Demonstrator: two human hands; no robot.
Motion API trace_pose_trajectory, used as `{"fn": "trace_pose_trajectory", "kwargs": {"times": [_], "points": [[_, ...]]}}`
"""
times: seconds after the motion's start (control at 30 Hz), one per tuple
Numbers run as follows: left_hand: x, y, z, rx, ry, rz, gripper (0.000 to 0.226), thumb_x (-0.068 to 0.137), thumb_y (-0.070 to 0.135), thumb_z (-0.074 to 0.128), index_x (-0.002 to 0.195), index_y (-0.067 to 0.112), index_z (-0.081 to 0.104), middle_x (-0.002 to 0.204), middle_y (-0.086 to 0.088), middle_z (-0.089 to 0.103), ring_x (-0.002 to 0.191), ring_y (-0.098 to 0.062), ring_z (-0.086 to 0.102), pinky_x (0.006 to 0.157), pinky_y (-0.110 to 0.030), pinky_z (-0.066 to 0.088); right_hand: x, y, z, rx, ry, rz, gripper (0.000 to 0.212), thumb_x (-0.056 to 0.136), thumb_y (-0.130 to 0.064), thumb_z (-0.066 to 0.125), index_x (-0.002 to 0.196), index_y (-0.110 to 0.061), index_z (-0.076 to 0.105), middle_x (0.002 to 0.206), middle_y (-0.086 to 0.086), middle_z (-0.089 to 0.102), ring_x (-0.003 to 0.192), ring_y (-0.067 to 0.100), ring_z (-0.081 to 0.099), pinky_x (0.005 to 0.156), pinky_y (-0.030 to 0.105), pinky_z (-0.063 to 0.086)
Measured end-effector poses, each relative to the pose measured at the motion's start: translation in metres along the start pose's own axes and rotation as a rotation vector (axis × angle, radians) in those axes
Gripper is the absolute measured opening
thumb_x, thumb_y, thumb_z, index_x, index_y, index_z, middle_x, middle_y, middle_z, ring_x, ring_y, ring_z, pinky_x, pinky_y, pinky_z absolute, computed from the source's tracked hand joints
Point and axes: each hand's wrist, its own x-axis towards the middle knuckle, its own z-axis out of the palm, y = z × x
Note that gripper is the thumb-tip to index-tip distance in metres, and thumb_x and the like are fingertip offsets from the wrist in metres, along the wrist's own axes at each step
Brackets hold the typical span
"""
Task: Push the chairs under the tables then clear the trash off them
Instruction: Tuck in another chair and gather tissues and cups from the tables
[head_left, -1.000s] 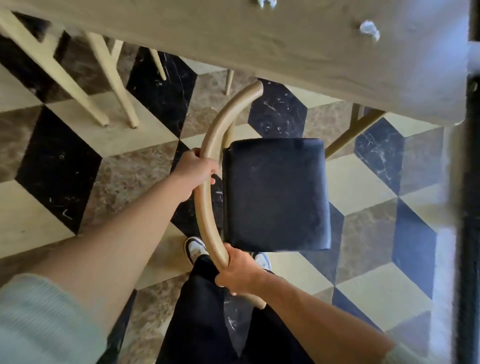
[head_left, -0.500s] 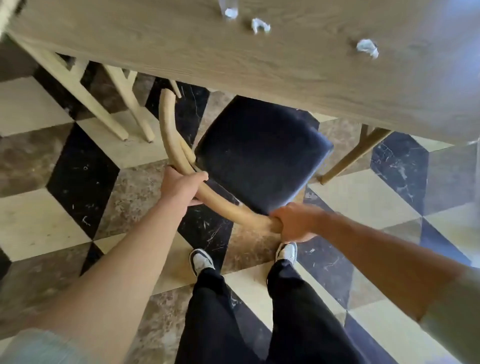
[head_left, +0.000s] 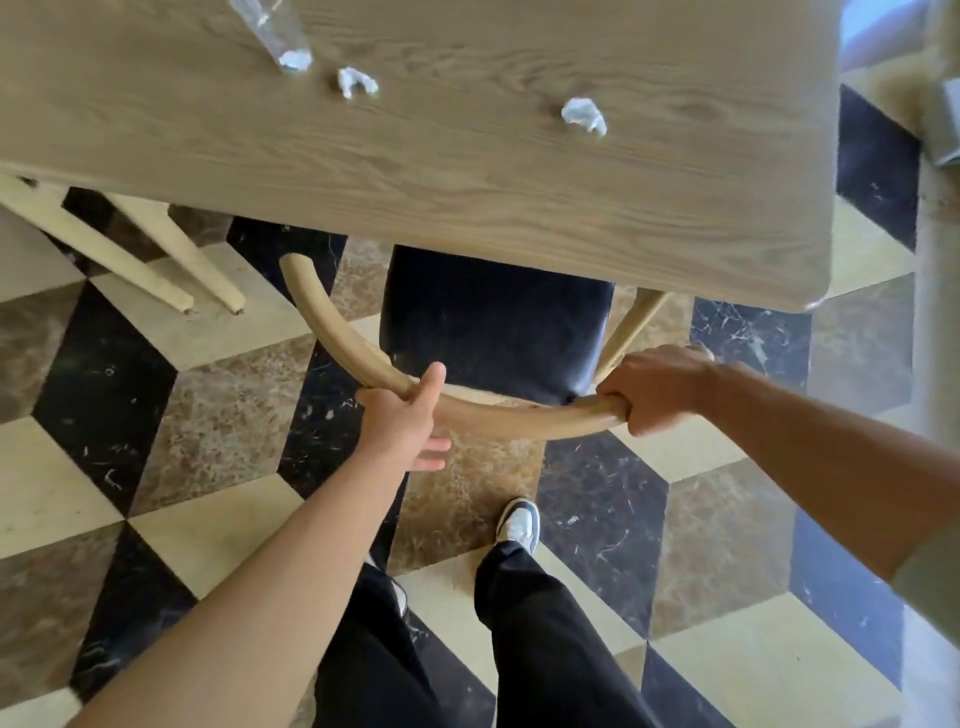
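Clearly the left hand (head_left: 402, 415) is wrapped around the curved wooden back rail (head_left: 498, 415) of the chair (head_left: 493, 322), thumb up over the top and fingers curled underneath, only loosely closed. The right hand (head_left: 657, 389) is clenched in a full fist on the other end of the same rail, near where a slanted wooden strut meets it. Both hands sit well apart along the curve, which looks like the right place to take hold: the rail is stiff, smooth and thick enough to fill a palm, and two spread grips should keep the chair from swinging as it slides.

Judging by the solid wood frame and padded black seat, the chair is probably moderately heavy yet rigid, so it should move as one piece; its legs may drag or chatter on the polished tiled floor (head_left: 156, 441). The seat is already partly beneath the edge of the wooden surface (head_left: 519, 182), with its near part and the rail outside.

On the surface lie two crumpled paper scraps (head_left: 584, 115), light and soft, easy to pinch, and beside them a clear plastic bottle (head_left: 278, 31) on its side, likely light and crushable. Pale legs of another chair (head_left: 156, 260) show to the left.
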Motion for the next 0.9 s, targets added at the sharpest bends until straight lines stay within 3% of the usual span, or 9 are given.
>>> {"fn": "trace_pose_trajectory", "kwargs": {"times": [0.27,0.4,0.43,0.5,0.57,0.63,0.73,0.8,0.9], "points": [[-0.012,-0.004,0.040,0.164,-0.030,-0.084,0.095,0.088,0.074,0.056,0.155,0.014,0.025,0.130,-0.010,0.064,0.082,-0.025,0.076,0.054,-0.037,0.065,-0.020,0.039,0.031,0.039,-0.030,0.004,0.021,0.078,-0.016,0.061,0.088,-0.035,0.060,0.075,-0.010,0.061,0.066,0.009,0.053,0.054,0.026,0.033],[-0.026,0.011,0.038,0.312,-0.113,-0.176,0.099,0.088,0.082,0.043,0.159,0.017,0.022,0.131,-0.012,0.068,0.090,-0.030,0.075,0.067,-0.044,0.066,-0.021,0.047,0.028,0.064,-0.083,0.036,0.023,0.077,-0.021,0.064,0.089,-0.040,0.058,0.090,-0.008,0.070,0.085,0.015,0.066,0.063,0.029,0.049],[-0.030,0.017,0.033,0.386,-0.147,-0.206,0.099,0.089,0.083,0.037,0.159,0.015,0.025,0.130,-0.014,0.070,0.094,-0.032,0.075,0.072,-0.046,0.065,-0.020,0.047,0.025,0.073,-0.124,0.023,0.027,0.078,-0.022,0.068,0.093,-0.041,0.059,0.097,-0.008,0.070,0.090,0.016,0.066,0.071,0.033,0.054],[-0.035,0.035,0.018,0.541,-0.204,-0.243,0.102,0.091,0.085,0.026,0.155,0.006,0.035,0.115,-0.017,0.077,0.092,-0.033,0.076,0.075,-0.044,0.063,-0.022,0.050,0.011,0.156,-0.250,0.030,0.049,0.078,-0.021,0.073,0.123,-0.037,0.060,0.123,-0.003,0.065,0.107,0.017,0.061,0.088,0.032,0.053],[-0.038,0.057,0.002,0.631,-0.184,-0.215,0.099,0.095,0.082,0.022,0.133,-0.002,0.060,0.090,-0.014,0.082,0.082,-0.029,0.078,0.072,-0.037,0.062,-0.024,0.054,-0.010,0.241,-0.303,0.082,0.065,0.080,-0.019,0.067,0.142,-0.031,0.054,0.140,-0.001,0.057,0.124,0.020,0.055,0.100,0.033,0.048],[-0.032,0.076,-0.016,0.646,-0.035,-0.066,0.080,0.101,0.070,0.032,0.103,0.001,0.072,0.072,-0.009,0.080,0.067,-0.024,0.076,0.063,-0.031,0.057,-0.017,0.057,-0.037,0.202,-0.157,0.089,0.042,0.086,-0.017,0.059,0.127,-0.022,0.068,0.130,0.002,0.066,0.120,0.026,0.061,0.100,0.039,0.051],[-0.005,0.107,-0.045,0.597,0.230,0.258,0.042,0.102,0.043,0.053,0.091,0.005,0.069,0.066,-0.010,0.077,0.053,-0.024,0.067,0.058,-0.030,0.057,0.010,0.052,-0.083,0.402,0.343,0.180,0.016,0.089,-0.020,0.055,0.081,-0.023,0.068,0.085,-0.001,0.067,0.088,0.029,0.064,0.078,0.040,0.057],[0.019,0.132,-0.062,0.535,0.291,0.379,0.029,0.099,0.037,0.060,0.090,0.010,0.068,0.069,-0.010,0.076,0.054,-0.026,0.068,0.066,-0.037,0.063,0.031,0.049,-0.114,0.623,0.638,0.281,0.011,0.090,-0.022,0.058,0.085,-0.022,0.069,0.081,-0.003,0.063,0.081,0.026,0.059,0.068,0.034,0.049],[0.073,0.174,-0.089,0.447,0.329,0.484,0.019,0.093,0.036,0.067,0.096,0.018,0.069,0.089,-0.004,0.078,0.073,-0.028,0.075,0.076,-0.046,0.064,0.074,0.051,-0.156,0.779,0.879,0.444,0.030,0.090,-0.026,0.066,0.120,-0.021,0.065,0.110,0.005,0.063,0.092,0.030,0.061,0.075,0.035,0.045]]}}
